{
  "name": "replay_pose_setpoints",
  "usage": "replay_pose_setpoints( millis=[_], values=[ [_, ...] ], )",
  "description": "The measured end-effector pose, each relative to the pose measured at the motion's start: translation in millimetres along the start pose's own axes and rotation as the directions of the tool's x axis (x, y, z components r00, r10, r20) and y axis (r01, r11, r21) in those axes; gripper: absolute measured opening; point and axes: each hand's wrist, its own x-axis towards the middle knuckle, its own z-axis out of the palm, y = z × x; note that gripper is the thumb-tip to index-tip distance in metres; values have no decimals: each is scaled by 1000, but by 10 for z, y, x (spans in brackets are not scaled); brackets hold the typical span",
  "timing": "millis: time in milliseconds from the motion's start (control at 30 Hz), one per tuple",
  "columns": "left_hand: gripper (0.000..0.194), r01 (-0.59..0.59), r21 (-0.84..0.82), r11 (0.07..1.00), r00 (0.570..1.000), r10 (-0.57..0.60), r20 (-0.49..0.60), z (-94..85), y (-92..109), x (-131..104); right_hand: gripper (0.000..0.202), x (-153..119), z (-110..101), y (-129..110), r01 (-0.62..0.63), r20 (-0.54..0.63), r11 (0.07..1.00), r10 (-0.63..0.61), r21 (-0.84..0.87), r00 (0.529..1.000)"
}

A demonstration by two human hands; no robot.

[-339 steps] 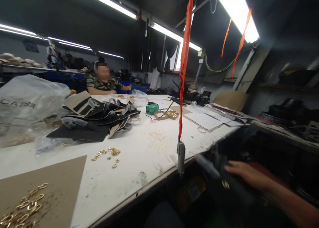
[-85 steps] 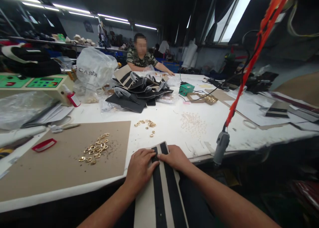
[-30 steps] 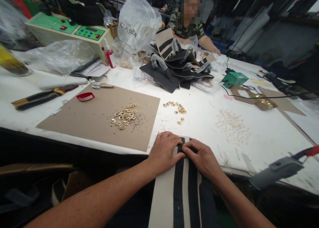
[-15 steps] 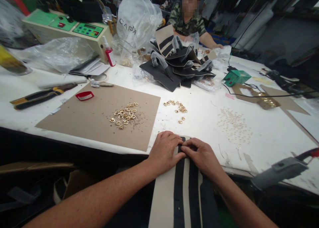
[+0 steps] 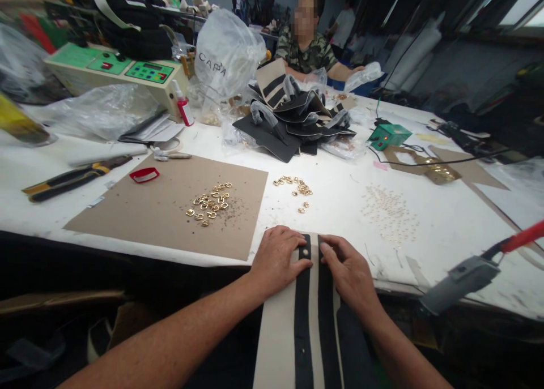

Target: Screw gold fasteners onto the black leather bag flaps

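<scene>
At the near counter point(image 5: 348, 208) edge, I press both hands flat on the striped panel point(image 5: 312, 321). Left hand point(image 5: 278, 259) and right hand point(image 5: 351, 270) lie open, each grip apart, either side of its black stripes.

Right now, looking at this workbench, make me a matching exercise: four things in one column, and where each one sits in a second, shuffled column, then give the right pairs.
Things
1. striped panel
2. gold buckles
3. green box
4. pliers

Places
A. on the brown cardboard sheet
B. far side of the table, by the black cable
C. under the left hand and right hand
D. on the white table, left of the cardboard

Pairs: 1-C, 2-A, 3-B, 4-D
</scene>
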Motion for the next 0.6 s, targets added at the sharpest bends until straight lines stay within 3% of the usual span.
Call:
replay_pose_setpoints(
  millis=[67, 100, 200, 267, 333, 400, 533, 600],
  values=[
    [37, -6, -7, 1000, 1000, 6, -2, -5, -4, -1, 43, -220, -183, 101, -86, -203, 996, 87, 16, 975],
    [36, -12, -7, 1000, 1000, 12, -2, -8, -7, 2, 45, -343, -300, 173, -125, -323, 992, 121, 8, 939],
    [32, -29, 7, 1000, 1000, 29, -3, -13, -20, 20, 52, -676, -698, 463, -237, -632, 971, 189, 8, 752],
    [30, -41, 22, 999, 999, 41, -3, -9, -31, 36, 64, -792, -959, 684, -283, -740, 957, 239, 68, 629],
    [30, -53, 33, 998, 999, 53, -5, -5, -37, 48, 80, -785, -1191, 896, -297, -778, 948, 274, 118, 565],
    [30, -65, 39, 997, 998, 65, -10, -3, -38, 53, 87, -677, -1378, 1073, -349, -759, 932, 298, 100, 579],
    [30, -54, 40, 998, 999, 54, -5, -7, -27, 40, 61, -401, -1572, 1260, -543, -614, 830, 366, -123, 699],
    [30, -45, 29, 999, 999, 45, -3, -3, -26, 27, 54, -333, -1562, 1239, -530, -594, 823, 326, -206, 736]
  ],
)
